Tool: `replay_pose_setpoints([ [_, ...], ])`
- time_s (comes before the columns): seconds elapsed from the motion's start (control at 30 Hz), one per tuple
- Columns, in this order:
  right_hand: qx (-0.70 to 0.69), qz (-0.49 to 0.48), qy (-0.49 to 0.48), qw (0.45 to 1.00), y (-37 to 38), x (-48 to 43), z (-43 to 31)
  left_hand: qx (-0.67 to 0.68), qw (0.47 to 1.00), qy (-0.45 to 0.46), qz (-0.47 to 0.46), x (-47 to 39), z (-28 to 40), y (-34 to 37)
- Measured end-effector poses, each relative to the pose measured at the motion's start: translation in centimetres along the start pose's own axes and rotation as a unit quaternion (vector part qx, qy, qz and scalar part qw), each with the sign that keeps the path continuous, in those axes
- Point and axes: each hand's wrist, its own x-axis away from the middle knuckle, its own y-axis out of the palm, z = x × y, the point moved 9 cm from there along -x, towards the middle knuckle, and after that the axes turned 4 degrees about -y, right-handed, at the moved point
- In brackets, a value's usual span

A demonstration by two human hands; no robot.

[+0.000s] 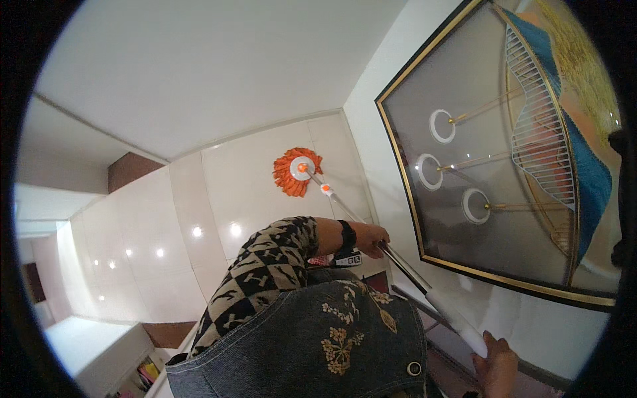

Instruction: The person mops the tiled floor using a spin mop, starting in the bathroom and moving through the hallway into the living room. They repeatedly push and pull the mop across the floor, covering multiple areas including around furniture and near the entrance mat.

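A spin mop crosses the view diagonally. Its orange mop head (284,171) is spread on pale floor tiles, with a white round hub on top. My left hand (372,240), with a black band at the wrist, is closed around the metal mop pole (408,267). At the upper end of the pole, my right hand (497,360) grips the white handle sleeve (458,318). Below the left forearm hangs my dark denim apron (278,343) with embroidered flowers, partly hiding the floor. A small tag bearing writing (348,260) shows beside the wristband.
A large framed artwork (420,248) with white rings hangs on the right wall, close to the pole. A white wall (224,74) and its baseboard (259,127) bound the floor beyond the mop. A white cabinet-like block (99,343) stands at lower left.
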Motion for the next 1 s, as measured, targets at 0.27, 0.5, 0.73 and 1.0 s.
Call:
replay_pose_setpoints([
  [0.27,-0.009,-0.004,-0.04,0.999,3.4,1.1,-2.8,0.154,0.971,-0.165,0.08,-3.0,-3.8,-1.7],
  [0.5,-0.059,0.11,-0.124,0.984,9.9,1.1,-6.8,0.039,0.966,-0.192,0.168,-0.2,-4.1,-7.0],
  [0.73,-0.037,0.175,-0.119,0.977,5.2,-0.7,-9.4,-0.128,0.954,-0.074,0.26,-2.2,-0.3,-13.1],
  [1.0,-0.05,0.089,-0.124,0.987,-0.6,-1.9,-14.6,-0.592,0.744,0.015,0.309,2.8,5.9,-14.6],
])
